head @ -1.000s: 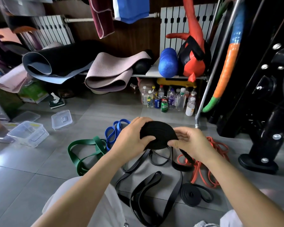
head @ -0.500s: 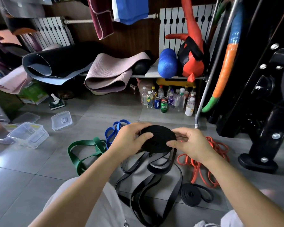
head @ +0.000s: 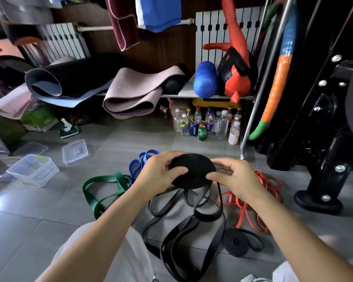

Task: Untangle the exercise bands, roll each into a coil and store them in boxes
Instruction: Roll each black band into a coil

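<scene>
An open box [head: 32, 169] is sitting on the floor [head: 49, 210] at far left, well apart from the work, with its lid [head: 74, 151] lying just beside it; judged from this, it is waiting to receive a finished coil. A green band [head: 104, 190] and a blue band [head: 140, 165] are lying loose on the tiles, touching each other, not yet rolled.

The left hand [head: 157, 176] is gripping the black coil [head: 192, 169] at its left rim, thumb pressing the near face and fingers curling behind, so the turns are not slipping apart. The coil is being held in the air above the floor, between both hands. The right hand [head: 234, 178] is pinching the right rim in the same way, probably feeding the next turn. The unrolled tail [head: 206, 217] is hanging from the coil's underside and trailing in loops on the floor, so rolling is only partly done.

A smaller black coil [head: 235, 244] is lying on the floor below the right forearm, its end loose. An orange band [head: 259, 192] is lying bunched at right, awaiting untangling.
</scene>
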